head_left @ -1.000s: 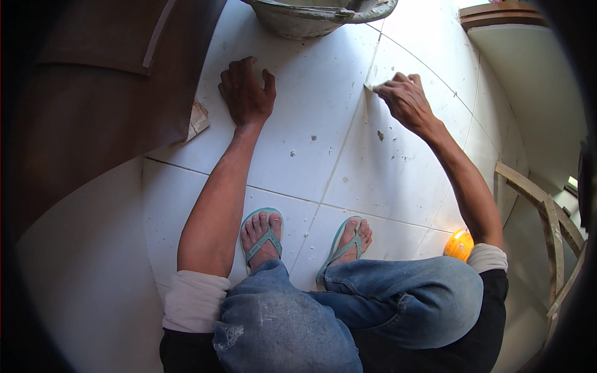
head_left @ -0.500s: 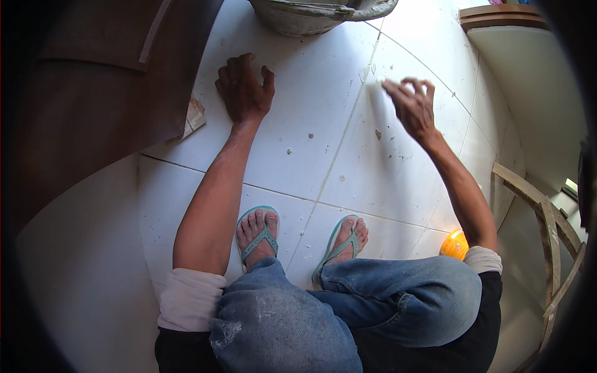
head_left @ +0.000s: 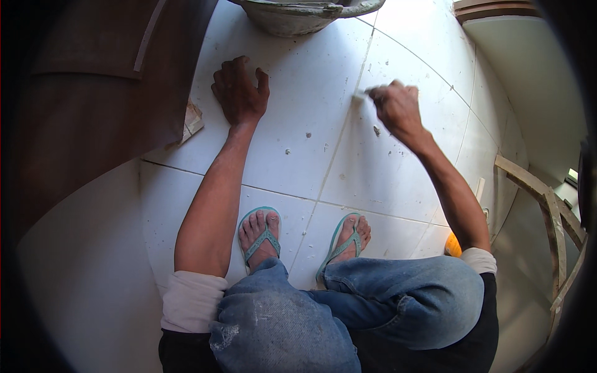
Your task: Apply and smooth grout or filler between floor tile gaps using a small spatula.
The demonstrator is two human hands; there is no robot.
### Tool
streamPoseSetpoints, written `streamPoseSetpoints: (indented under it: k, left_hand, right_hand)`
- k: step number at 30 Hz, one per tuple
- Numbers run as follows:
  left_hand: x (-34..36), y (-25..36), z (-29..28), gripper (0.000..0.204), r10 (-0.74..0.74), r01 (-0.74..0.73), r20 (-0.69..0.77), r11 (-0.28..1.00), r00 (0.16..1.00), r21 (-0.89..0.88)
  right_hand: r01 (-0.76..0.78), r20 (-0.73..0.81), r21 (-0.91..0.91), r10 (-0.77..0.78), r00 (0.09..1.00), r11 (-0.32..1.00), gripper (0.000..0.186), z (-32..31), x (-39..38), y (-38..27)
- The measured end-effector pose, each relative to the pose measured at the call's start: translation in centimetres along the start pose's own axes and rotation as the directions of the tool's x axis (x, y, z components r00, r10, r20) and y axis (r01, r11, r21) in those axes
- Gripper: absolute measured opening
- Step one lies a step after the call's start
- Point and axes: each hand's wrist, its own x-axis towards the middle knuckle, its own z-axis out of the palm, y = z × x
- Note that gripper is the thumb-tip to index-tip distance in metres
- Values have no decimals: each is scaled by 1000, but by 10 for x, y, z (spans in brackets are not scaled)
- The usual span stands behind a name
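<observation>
My left hand (head_left: 239, 93) rests on the white tiled floor (head_left: 280, 112) with its fingers apart and thumb out, holding nothing. Over the grout line between two tiles, my right hand (head_left: 396, 110) has its fingers curled in. Something small and pale seems to stick out at its fingertips, too blurred to name. Small dark crumbs (head_left: 377, 130) of debris lie just below that hand. More bits (head_left: 308, 135) are scattered on the tile between my arms.
A mortar-stained basin (head_left: 292, 18) stands at the far edge. Dark brown wooden furniture (head_left: 106, 118) fills the left, with a small broken tile piece (head_left: 194, 120) by its edge. On the right are a wooden frame (head_left: 553, 217) and an orange object (head_left: 453, 245) beside my knee.
My right hand has moved left and slightly nearer, and its fingers have curled in more. The left hand stays in place on the floor. The view has shifted slightly.
</observation>
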Motion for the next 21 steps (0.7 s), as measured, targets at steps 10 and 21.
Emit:
streamPoseSetpoints:
  k: [10,21]
  left_hand:
    - [-5,-7,-4,38,-21,21,2,1000,1000,15]
    - [0,2,-2,38,-23,23,17,1000,1000,3]
  right_hand:
    - [-21,-50,-38,19,999,999,24,13,39,9]
    - [190,-240,-303,-267,933,934,29,42,53,125]
